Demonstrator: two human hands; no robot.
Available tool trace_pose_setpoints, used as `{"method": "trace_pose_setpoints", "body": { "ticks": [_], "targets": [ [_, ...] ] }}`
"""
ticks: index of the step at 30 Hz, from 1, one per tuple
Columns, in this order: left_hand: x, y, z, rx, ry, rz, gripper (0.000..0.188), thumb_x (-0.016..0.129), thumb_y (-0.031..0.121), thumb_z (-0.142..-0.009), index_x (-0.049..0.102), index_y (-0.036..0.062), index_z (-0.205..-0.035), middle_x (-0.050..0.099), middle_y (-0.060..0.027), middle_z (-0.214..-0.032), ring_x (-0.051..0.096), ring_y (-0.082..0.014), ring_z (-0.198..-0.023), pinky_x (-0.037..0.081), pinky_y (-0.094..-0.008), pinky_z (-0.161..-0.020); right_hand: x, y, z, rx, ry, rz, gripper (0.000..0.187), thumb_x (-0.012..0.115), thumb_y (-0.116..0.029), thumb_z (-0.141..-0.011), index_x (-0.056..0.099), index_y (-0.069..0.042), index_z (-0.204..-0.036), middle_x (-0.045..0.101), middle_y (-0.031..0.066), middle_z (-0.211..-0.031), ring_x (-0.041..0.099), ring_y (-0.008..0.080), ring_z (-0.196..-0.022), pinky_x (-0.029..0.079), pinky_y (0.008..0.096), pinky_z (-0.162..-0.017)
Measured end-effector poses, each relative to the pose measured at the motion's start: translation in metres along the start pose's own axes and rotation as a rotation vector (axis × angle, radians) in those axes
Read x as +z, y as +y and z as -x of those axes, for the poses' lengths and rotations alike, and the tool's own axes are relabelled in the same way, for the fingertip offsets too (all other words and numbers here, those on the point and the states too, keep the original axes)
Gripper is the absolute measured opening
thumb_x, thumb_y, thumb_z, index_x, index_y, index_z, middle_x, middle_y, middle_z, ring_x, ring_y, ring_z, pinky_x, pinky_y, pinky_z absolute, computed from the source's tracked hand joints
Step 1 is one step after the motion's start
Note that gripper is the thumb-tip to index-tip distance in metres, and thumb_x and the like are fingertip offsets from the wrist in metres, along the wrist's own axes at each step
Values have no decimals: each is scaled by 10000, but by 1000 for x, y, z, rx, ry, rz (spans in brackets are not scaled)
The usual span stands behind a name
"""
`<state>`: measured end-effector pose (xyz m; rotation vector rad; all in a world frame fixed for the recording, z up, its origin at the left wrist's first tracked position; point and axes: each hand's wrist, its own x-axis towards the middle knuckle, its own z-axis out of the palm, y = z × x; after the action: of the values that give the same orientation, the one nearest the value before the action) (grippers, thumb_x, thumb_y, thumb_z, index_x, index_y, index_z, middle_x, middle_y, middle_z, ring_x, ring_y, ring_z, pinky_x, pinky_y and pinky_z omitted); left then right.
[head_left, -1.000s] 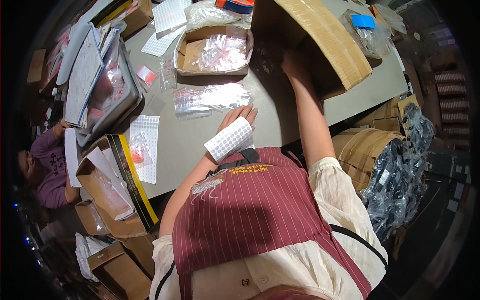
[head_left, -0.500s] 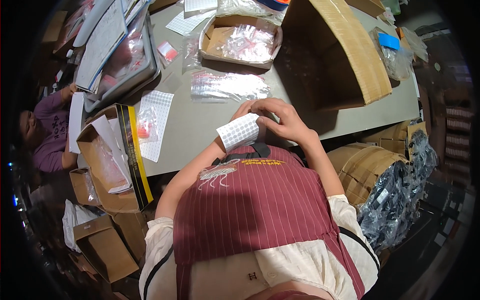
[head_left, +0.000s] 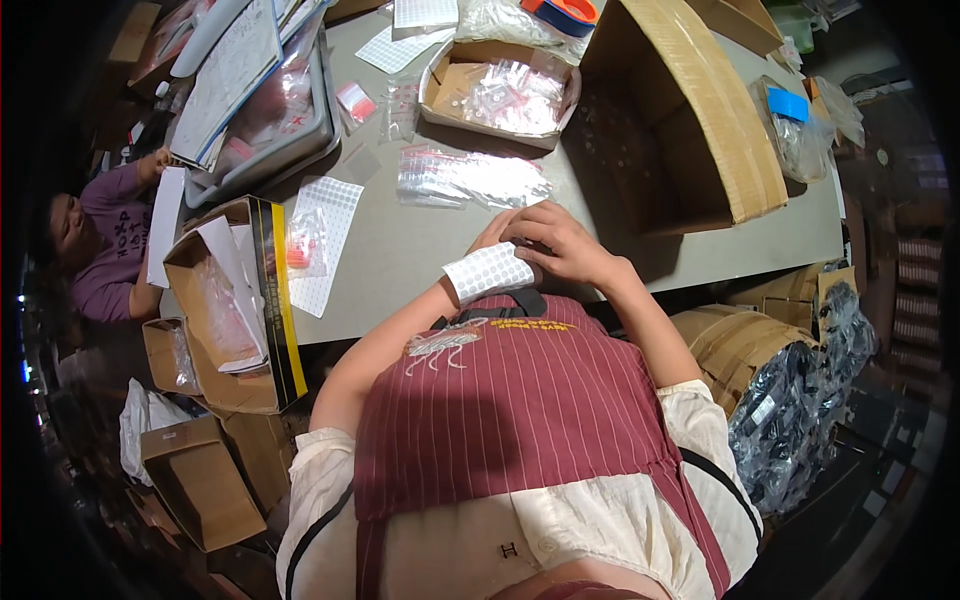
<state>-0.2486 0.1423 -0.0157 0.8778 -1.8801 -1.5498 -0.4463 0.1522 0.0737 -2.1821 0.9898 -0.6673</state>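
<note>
A white sheet of round grey stickers curves over my left wrist, just above the apron. My left hand holds it from underneath; most of its fingers are hidden by the sheet and the other hand. Closed above the sheet's right corner, my right hand has its fingers curled down against the left hand's fingertips. Whatever lies between those fingers is too small to make out. Just beyond both hands, a row of overlapping clear zip bags lies on the grey table.
An open carton of small bags stands behind the row. At right is a big cardboard box. To the left are a grey bin, more sticker sheets and a black-and-yellow-edged box. A person in purple is at far left.
The view has shifted slightly, moving the table things rightward. My right thumb has come away from the sheet's corner, and its fingers have curled in; the sheet lies flatter.
</note>
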Motion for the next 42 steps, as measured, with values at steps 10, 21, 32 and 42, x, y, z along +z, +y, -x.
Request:
{"method": "trace_pose_setpoints", "body": {
  "ticks": [10,21,32,42],
  "targets": [
    [1,-5,-2,-50,-1,184,585,722,221,-934,491,52,-1444,530,-137,-1409,525,-276,-1353,431,-359,-1159,6,0,-3,-16,137,50,218,758,-111,-852,679,-51,-1045,663,108,-1014,613,336,-999,501,426,-889],
    [0,17,-7,302,56,-408,563,722,247,-868,545,77,-1375,567,-159,-1384,519,-330,-1333,407,-429,-1180,15,-5,2,-120,259,206,156,744,-99,-857,664,-60,-985,657,99,-973,627,315,-915,499,417,-829],
    [1,-6,-3,158,33,-135,623,747,250,-891,504,62,-1433,528,-154,-1435,499,-308,-1374,400,-396,-1197,16,0,0,-140,218,170,164,737,-68,-862,651,-39,-998,656,112,-1004,637,324,-949,530,418,-837],
    [-1,11,-4,326,58,-411,587,730,248,-904,541,45,-1421,519,-165,-1454,503,-327,-1363,420,-419,-1175,12,-8,6,-205,269,126,160,734,-39,-863,630,-38,-985,642,130,-986,629,339,-929,520,413,-813]
  ]
}}
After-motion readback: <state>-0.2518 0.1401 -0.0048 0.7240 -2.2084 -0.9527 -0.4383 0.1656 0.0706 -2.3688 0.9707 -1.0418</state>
